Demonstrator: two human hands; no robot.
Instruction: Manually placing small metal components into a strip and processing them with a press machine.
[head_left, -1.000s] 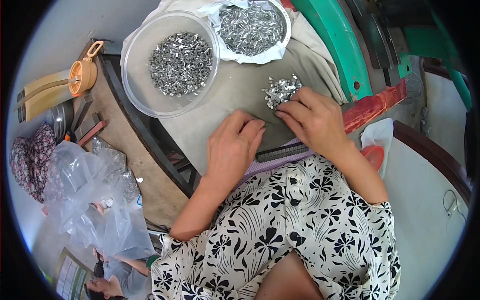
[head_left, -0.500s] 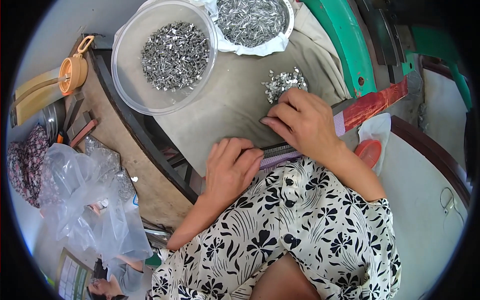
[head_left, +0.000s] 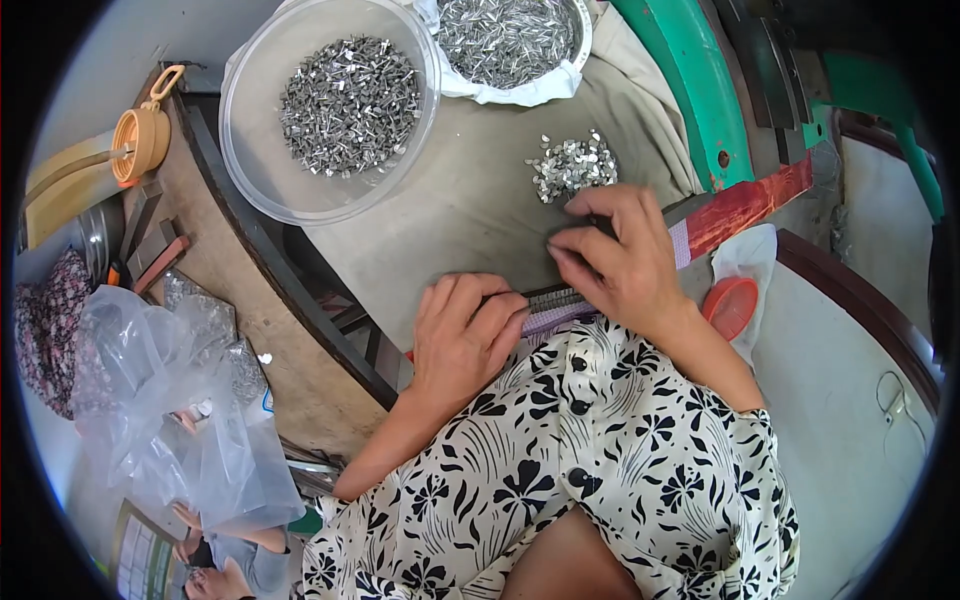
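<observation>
My left hand [head_left: 465, 330] rests at the near edge of the cloth, its fingers curled and pressed together at the left end of a dark ridged strip [head_left: 556, 298]. What those fingers hold is hidden. Over the strip's right part hovers my right hand [head_left: 630, 262], thumb and forefinger parted, with nothing visible between them. Just beyond its fingertips lies a small heap of shiny flat metal pieces [head_left: 574, 166] on the greenish-grey cloth [head_left: 470, 190]. A clear plastic tub [head_left: 250, 150] at the far left holds many small metal pins with flattened heads [head_left: 350, 105].
A round container [head_left: 583, 30] lined with white plastic holds thin metal pins at the back. A green metal frame [head_left: 700, 100] borders the right side. Plastic bags [head_left: 180, 390], an orange cup-shaped object [head_left: 140, 143] and a red round lid [head_left: 732, 308] lie around. Another person [head_left: 240, 560] is at lower left.
My right hand has moved slightly right, away from the metal heap, and its thumb and forefinger have spread apart. The left hand stays in place. The other person has shifted.
</observation>
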